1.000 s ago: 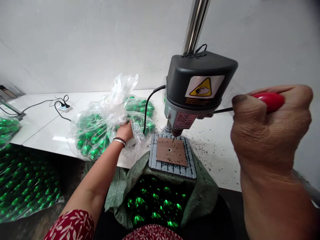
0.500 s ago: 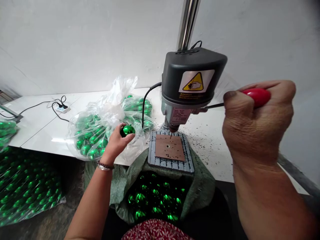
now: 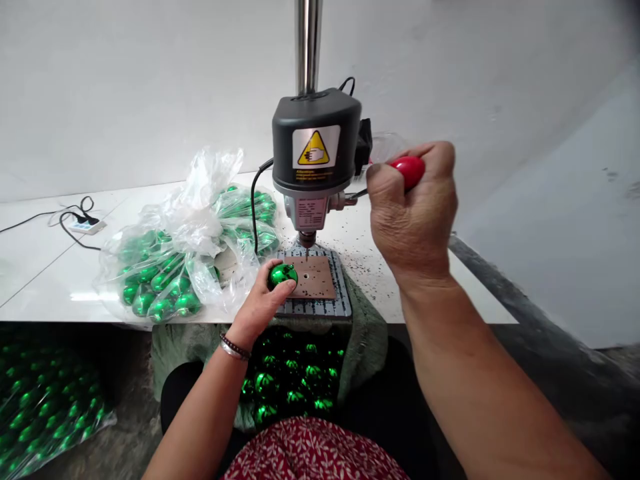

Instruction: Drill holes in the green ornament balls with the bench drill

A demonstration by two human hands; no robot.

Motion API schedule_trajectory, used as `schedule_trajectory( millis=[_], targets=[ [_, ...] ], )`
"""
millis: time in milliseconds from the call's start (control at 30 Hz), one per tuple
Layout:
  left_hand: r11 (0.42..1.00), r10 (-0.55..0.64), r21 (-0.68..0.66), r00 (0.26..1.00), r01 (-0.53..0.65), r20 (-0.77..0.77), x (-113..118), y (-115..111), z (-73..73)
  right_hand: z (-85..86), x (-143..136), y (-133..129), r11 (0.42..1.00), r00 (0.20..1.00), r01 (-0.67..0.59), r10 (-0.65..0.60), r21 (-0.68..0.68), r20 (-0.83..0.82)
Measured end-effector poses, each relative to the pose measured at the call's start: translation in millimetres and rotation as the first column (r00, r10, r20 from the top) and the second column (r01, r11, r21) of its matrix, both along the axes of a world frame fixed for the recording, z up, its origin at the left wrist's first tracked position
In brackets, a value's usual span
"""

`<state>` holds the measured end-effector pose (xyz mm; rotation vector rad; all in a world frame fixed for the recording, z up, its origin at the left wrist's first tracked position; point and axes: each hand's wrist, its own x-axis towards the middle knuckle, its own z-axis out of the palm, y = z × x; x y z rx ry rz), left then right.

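Between the thumb and fingers of my left hand (image 3: 261,293) is a shiny green ball ornament (image 3: 283,276). It is at the left edge of a brown board (image 3: 320,285) that has a small hole in it and lies on the grey slotted base (image 3: 341,303) of a drill press (image 3: 316,143). The drill bit (image 3: 307,254) points down above the board, apart from the ball. My right hand (image 3: 417,217) is wrapped round the red knob (image 3: 410,172) of the press's feed lever, raised at the right of the machine.
Clear plastic bags (image 3: 163,250) of green balls lie on the white table (image 3: 30,267) to the left. More balls fill a green sack (image 3: 367,347) below the base. A big bag of balls (image 3: 50,400) is on the floor. Dark shavings and a power strip (image 3: 87,225) are on the table.
My left hand has carried the green ball rightward from beside the bags to the board's edge. My right hand stays on the red knob. The view has turned to the right.
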<state>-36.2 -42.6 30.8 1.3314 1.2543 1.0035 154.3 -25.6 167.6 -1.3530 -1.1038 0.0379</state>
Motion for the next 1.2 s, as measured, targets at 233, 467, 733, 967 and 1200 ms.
schedule_trajectory(
  millis=[233,467,733,967,1200],
  targets=[
    [0.995,0.053,0.099,0.897,-0.010,-0.438,1.1,27.3,-11.1,-6.5,4.1,2.4,0.998,0.992,-0.033,0.027,0.048,0.121],
    [0.974,-0.040,0.178,0.877,0.141,-0.479,6.5,40.5,-15.4,-7.7,6.6,2.6,0.999,0.988,-0.024,0.019,0.025,0.155],
    [0.971,-0.065,0.160,0.843,0.176,-0.534,12.0,47.4,-8.3,-3.1,4.5,-1.7,0.999,0.994,-0.014,0.017,-0.032,0.107],
    [0.956,-0.056,0.188,0.770,0.225,-0.636,16.8,56.5,-12.5,-10.7,7.8,-0.1,0.998,0.980,-0.052,0.045,0.030,0.192],
    [0.908,-0.131,0.214,0.728,0.361,-0.673,19.6,59.4,-15.4,-13.0,8.6,2.5,0.991,0.992,-0.103,0.095,0.090,0.088]
  ],
)
